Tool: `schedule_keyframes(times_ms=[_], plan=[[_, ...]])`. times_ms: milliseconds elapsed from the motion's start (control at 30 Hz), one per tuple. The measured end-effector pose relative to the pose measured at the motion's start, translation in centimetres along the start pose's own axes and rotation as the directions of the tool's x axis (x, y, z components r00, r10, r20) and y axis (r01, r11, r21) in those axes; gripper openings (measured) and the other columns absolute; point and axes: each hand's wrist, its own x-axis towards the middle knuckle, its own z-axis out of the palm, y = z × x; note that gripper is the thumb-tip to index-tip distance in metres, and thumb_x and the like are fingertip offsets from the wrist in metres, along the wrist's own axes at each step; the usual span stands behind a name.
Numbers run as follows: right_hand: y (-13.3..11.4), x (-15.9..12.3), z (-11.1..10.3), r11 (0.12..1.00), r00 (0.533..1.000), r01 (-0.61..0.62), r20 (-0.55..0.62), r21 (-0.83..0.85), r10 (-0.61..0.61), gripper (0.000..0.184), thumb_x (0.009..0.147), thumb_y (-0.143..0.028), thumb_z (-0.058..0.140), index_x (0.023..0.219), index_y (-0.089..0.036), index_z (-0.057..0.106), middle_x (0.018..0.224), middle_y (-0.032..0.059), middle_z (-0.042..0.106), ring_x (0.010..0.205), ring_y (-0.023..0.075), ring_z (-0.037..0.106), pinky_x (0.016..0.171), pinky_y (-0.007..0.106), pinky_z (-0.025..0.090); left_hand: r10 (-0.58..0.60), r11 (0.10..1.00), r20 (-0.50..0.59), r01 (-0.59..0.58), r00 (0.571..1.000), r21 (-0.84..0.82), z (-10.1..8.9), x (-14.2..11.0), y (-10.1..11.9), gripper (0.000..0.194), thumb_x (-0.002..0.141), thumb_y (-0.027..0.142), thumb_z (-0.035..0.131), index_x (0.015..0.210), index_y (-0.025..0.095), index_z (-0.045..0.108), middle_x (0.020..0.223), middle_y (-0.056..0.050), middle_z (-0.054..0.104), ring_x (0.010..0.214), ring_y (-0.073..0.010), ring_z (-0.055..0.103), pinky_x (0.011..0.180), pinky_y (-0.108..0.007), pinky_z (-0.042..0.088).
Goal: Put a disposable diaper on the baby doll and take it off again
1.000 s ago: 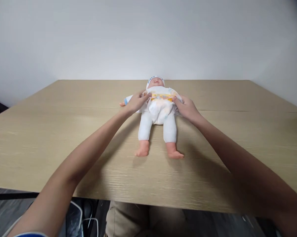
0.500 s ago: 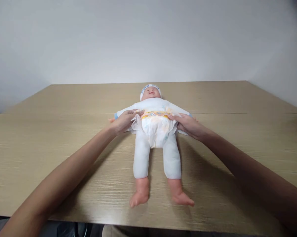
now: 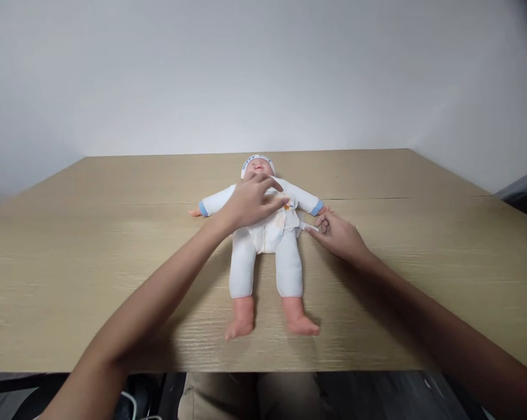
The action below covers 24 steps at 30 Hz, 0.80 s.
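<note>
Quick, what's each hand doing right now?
Left hand: open, loosely spread over the doll; touch unclear.
Right hand: closed, pinching a white tab at the diaper's side.

Left hand (image 3: 257, 201) masking the doll's (image 3: 289, 265) chest
It is also hiding one side of the diaper's (image 3: 269, 236) waist; the right hand (image 3: 339, 234) is overlapping a doll hand (image 3: 328, 209). The cap's (image 3: 257, 157) lettering is showing too small to read. Below the desk's (image 3: 92, 251) near edge, trousers (image 3: 219, 394) and a white cable (image 3: 129, 402) are running out of view.
</note>
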Motion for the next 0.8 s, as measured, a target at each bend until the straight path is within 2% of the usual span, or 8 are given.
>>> schedule_keyframes(times_ms=[67, 167, 267, 400, 533, 667, 733, 800], plan=[[0.1, 0.4, 0.4, 0.997, 0.998, -0.066, 0.011, 0.050, 0.066, 0.042, 0.087, -0.066, 0.071, 0.087, -0.026, 0.058, 0.079, 0.0013, 0.066, 0.076, 0.0237, 0.063, 0.069, 0.034, 0.039, 0.013, 0.996, 0.074, -0.020, 0.997, 0.087, 1.7, 0.4, 0.4, 0.045, 0.101, 0.060, 0.066, 0.124, 0.022, 0.077, 0.137, -0.011, 0.072, 0.137, -0.0369, 0.053, 0.118, -0.054, 0.039], [0.1, 0.9, 0.3, 0.980, 0.989, -0.146, 0.055, 0.138, 0.140, 0.043, 0.080, -0.065, 0.076, 0.082, -0.026, 0.059, 0.076, 0.0010, 0.064, 0.073, 0.0230, 0.058, 0.067, 0.033, 0.035, 0.018, 0.984, 0.100, -0.036, 0.995, 0.173, 3.0, 0.2, 0.2, 0.052, 0.098, 0.065, 0.069, 0.131, 0.025, 0.076, 0.143, -0.009, 0.069, 0.139, -0.0389, 0.050, 0.120, -0.056, 0.036], [0.1, 1.4, -0.3, 0.948, 0.981, -0.169, 0.138, 0.270, 0.136, 0.044, 0.076, -0.066, 0.077, 0.073, -0.025, 0.059, 0.071, 0.0011, 0.061, 0.071, 0.0219, 0.054, 0.067, 0.033, 0.034, 0.008, 0.974, 0.098, -0.029, 0.995, 0.224, 3.1, -0.1, 0.1, 0.058, 0.095, 0.067, 0.071, 0.136, 0.027, 0.075, 0.147, -0.009, 0.067, 0.139, -0.0404, 0.048, 0.119, -0.057, 0.038], [-0.6, 2.7, -2.1, 0.895, 0.977, -0.147, 0.200, 0.421, 0.067, 0.049, 0.083, -0.073, 0.064, 0.076, -0.024, 0.059, 0.073, -0.0007, 0.058, 0.070, 0.0188, 0.052, 0.067, 0.032, 0.038, -0.009, 0.969, 0.098, -0.016, 0.995, 0.247, 2.9, -0.2, 0.2, 0.059, 0.092, 0.065, 0.074, 0.137, 0.028, 0.075, 0.148, -0.009, 0.066, 0.140, -0.0405, 0.048, 0.119, -0.057, 0.038], [-3.9, 5.0, -3.2, 0.836, 0.975, -0.085, 0.220, 0.542, -0.043, 0.045, 0.085, -0.066, 0.066, 0.074, -0.024, 0.056, 0.071, -0.0035, 0.052, 0.068, 0.0155, 0.047, 0.068, 0.031, 0.037, -0.021, 0.973, 0.113, -0.005, 0.993, 0.231, 3.0, -0.2, 0.4, 0.061, 0.089, 0.065, 0.076, 0.138, 0.028, 0.074, 0.151, -0.008, 0.065, 0.141, -0.0412, 0.047, 0.119, -0.059, 0.038], [-8.8, 6.6, -1.4, 0.857, 0.970, -0.025, 0.220, 0.514, -0.103, 0.034, 0.087, -0.056, 0.069, 0.078, -0.024, 0.060, 0.072, -0.0026, 0.059, 0.069, 0.0175, 0.054, 0.068, 0.032, 0.039, -0.047, 0.982, 0.127, 0.023, 0.991, 0.185, 2.9, 0.0, 0.3, 0.060, 0.086, 0.059, 0.079, 0.133, 0.023, 0.072, 0.146, -0.012, 0.066, 0.140, -0.0432, 0.048, 0.117, -0.063, 0.040], [-10.6, 6.3, 0.1, 0.887, 0.988, 0.007, 0.135, 0.462, -0.078, 0.029, 0.090, -0.051, 0.068, 0.084, -0.025, 0.059, 0.077, -0.0011, 0.064, 0.073, 0.0196, 0.058, 0.069, 0.033, 0.043, -0.065, 0.993, 0.141, 0.050, 0.988, 0.107, 2.4, 0.0, -0.2, 0.062, 0.083, 0.053, 0.083, 0.135, 0.022, 0.069, 0.146, -0.013, 0.066, 0.142, -0.0445, 0.047, 0.117, -0.065, 0.041], [-11.6, 5.3, 1.2, 0.889, 0.996, 0.088, -0.016, 0.450, -0.091, 0.026, 0.093, -0.049, 0.068, 0.091, -0.025, 0.059, 0.089, 0.0023, 0.068, 0.083, 0.0222, 0.063, 0.076, 0.036, 0.050, -0.032, 0.996, 0.159, 0.045, 0.987, -0.075, 1.6, -0.5, -1.1, 0.074, 0.080, 0.048, 0.086, 0.146, 0.024, 0.062, 0.154, -0.013, 0.062, 0.146, -0.0433, 0.047, 0.120, -0.063, 0.043]])
